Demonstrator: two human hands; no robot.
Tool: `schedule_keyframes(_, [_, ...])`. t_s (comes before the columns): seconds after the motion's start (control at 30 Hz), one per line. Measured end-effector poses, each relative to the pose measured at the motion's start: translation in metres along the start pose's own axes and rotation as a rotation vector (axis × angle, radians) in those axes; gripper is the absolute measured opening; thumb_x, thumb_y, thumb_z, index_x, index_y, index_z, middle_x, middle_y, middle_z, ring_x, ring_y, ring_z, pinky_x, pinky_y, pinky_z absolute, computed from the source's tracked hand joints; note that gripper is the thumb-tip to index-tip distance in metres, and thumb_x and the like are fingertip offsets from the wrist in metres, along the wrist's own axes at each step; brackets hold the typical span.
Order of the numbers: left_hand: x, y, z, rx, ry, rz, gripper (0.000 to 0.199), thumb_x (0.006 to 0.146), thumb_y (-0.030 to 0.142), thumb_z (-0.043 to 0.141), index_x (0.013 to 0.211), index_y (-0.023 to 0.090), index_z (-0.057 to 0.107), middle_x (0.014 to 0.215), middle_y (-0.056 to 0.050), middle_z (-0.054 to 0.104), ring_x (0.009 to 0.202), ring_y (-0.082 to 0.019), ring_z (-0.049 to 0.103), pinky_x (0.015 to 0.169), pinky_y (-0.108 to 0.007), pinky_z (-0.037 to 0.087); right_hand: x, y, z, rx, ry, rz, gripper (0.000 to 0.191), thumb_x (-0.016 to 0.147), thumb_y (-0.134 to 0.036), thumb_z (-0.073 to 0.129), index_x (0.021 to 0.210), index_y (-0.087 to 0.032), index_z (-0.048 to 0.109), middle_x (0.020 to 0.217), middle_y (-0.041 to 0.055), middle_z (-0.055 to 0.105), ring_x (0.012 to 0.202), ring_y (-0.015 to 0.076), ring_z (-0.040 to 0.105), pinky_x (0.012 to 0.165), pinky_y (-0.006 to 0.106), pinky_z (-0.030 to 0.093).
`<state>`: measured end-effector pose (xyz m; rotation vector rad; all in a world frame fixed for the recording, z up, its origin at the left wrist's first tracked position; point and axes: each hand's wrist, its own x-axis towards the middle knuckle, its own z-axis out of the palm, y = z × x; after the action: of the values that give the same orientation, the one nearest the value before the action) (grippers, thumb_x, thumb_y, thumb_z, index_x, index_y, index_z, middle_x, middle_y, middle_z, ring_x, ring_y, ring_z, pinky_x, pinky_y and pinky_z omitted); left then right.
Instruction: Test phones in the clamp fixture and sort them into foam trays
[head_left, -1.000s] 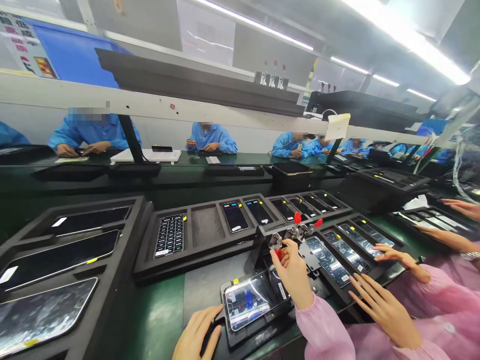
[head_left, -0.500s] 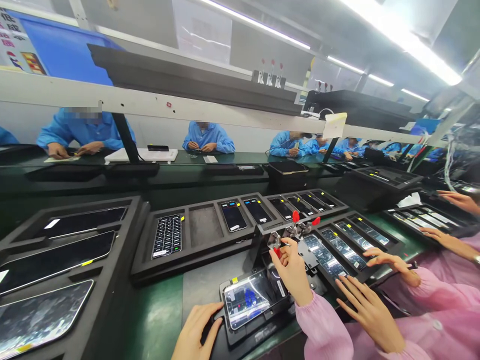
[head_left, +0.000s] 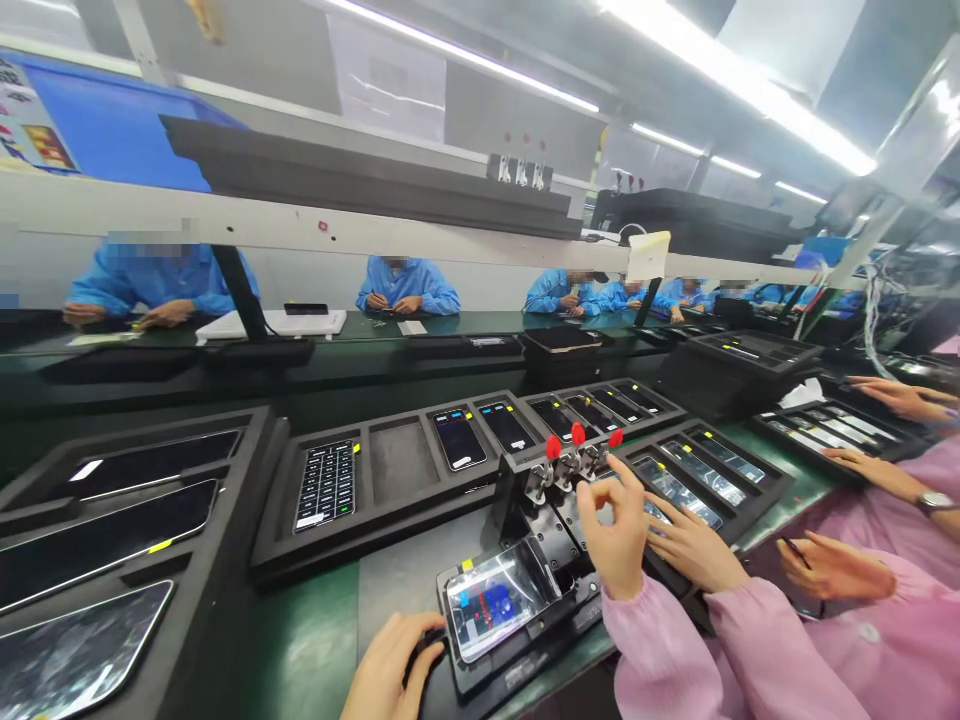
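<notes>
A phone [head_left: 499,605] with a lit, reflective screen lies face up in a black clamp fixture [head_left: 480,672], a yellow tab at its upper left corner. My left hand [head_left: 394,668] grips the fixture's left edge between thumb and fingers. At the fixture's back stand toggle clamps with red handle tips [head_left: 553,447], all pointing up. My right hand [head_left: 616,525], in a pink sleeve, hovers just right of the clamps. Its fingers are loosely curled, with a gap between them and nothing visible inside. One fingertip is close to the rightmost red tip; contact cannot be made out.
Black foam trays of phones stand at the left [head_left: 259,450], behind the fixture [head_left: 401,425] and at the right [head_left: 772,490]. Close on my right are a co-worker's hand [head_left: 694,545] and another hand [head_left: 840,568] holding a dark, pen-like thing. A shelf beam [head_left: 420,236] crosses above.
My right hand has left the leftmost clamp handle and moved right. That red handle now points up. A co-worker's hand has moved up beside mine. The left hand keeps its grip.
</notes>
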<state>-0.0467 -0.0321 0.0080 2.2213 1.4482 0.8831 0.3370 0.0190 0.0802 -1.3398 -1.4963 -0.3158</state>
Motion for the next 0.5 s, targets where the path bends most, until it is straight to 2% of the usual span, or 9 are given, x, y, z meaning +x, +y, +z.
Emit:
schedule_keyframes(0.07, [0.006,0.006,0.001,-0.012,-0.033,0.009,0.016,0.088,0.036,0.047,0.096,0.029,0.059,0.094,0.002,0.068,0.084,-0.017,0.062,0.081,-0.03,0.049,0.017,-0.041,0.024,0.012,0.072,0.028,0.045,0.089,-0.05,0.026,0.083,-0.025,0.063,0.081,0.0081,0.065,0.084,0.0184,0.061,0.083,0.04,0.046])
schedule_keyframes(0.1, [0.011,0.01,0.002,-0.015,-0.057,0.01,0.015,0.088,0.035,0.048,0.096,0.029,0.059,0.092,0.002,0.068,0.084,-0.017,0.062,0.078,-0.029,0.049,0.027,-0.059,0.034,0.012,0.075,0.027,0.036,0.089,-0.046,0.034,0.098,-0.023,0.06,0.094,0.0092,0.063,0.091,0.019,0.059,0.082,0.039,0.047])
schedule_keyframes(0.13, [0.015,0.014,0.003,-0.012,-0.083,0.011,0.013,0.088,0.034,0.049,0.095,0.028,0.059,0.091,0.001,0.067,0.083,-0.017,0.061,0.075,-0.029,0.049,0.036,-0.074,0.042,0.016,0.061,0.023,0.034,0.087,-0.042,0.04,0.109,-0.021,0.056,0.106,0.01,0.059,0.096,0.0195,0.057,0.081,0.038,0.047])
schedule_keyframes(0.2, [0.025,0.023,0.006,0.008,-0.123,0.016,0.011,0.087,0.032,0.05,0.092,0.027,0.059,0.087,0.0,0.066,0.079,-0.019,0.06,0.071,-0.03,0.048,0.054,-0.09,0.051,0.049,-0.052,-0.017,0.032,0.086,-0.034,0.046,0.114,-0.02,0.053,0.113,0.0094,0.056,0.101,0.0195,0.054,0.08,0.036,0.048])
schedule_keyframes(0.3, [0.036,0.031,0.008,0.024,-0.158,0.049,0.012,0.086,0.025,0.048,0.093,0.026,0.057,0.087,-0.001,0.064,0.079,-0.02,0.058,0.07,-0.031,0.046,0.068,-0.091,0.051,0.091,-0.146,-0.045,0.023,0.087,-0.029,0.045,0.104,-0.02,0.058,0.106,0.0069,0.059,0.098,0.0181,0.056,0.081,0.034,0.048])
schedule_keyframes(0.37, [0.039,0.032,0.007,0.014,-0.177,0.068,0.019,0.085,0.021,0.046,0.102,0.027,0.055,0.091,-0.002,0.063,0.083,-0.02,0.057,0.073,-0.033,0.045,0.07,-0.086,0.046,0.096,-0.191,-0.047,0.029,0.088,-0.029,0.044,0.113,-0.02,0.054,0.112,0.0075,0.057,0.1,0.0181,0.055,0.082,0.033,0.048])
schedule_keyframes(0.43, [0.041,0.033,0.006,0.007,-0.188,0.098,0.035,0.084,0.017,0.045,0.117,0.028,0.048,0.097,-0.003,0.062,0.088,-0.021,0.056,0.078,-0.035,0.043,0.068,-0.084,0.04,0.106,-0.283,-0.068,0.041,0.088,-0.03,0.043,0.128,-0.02,0.041,0.123,0.0082,0.052,0.107,0.0186,0.052,0.083,0.033,0.047])
schedule_keyframes(0.5, [0.043,0.034,0.006,0.024,-0.192,0.133,0.05,0.081,0.014,0.045,0.128,0.028,0.04,0.098,-0.004,0.062,0.09,-0.021,0.054,0.081,-0.036,0.042,0.062,-0.084,0.034,0.125,-0.296,-0.078,0.045,0.088,-0.031,0.043,0.131,-0.02,0.037,0.121,0.0077,0.054,0.106,0.0184,0.052,0.084,0.034,0.047])
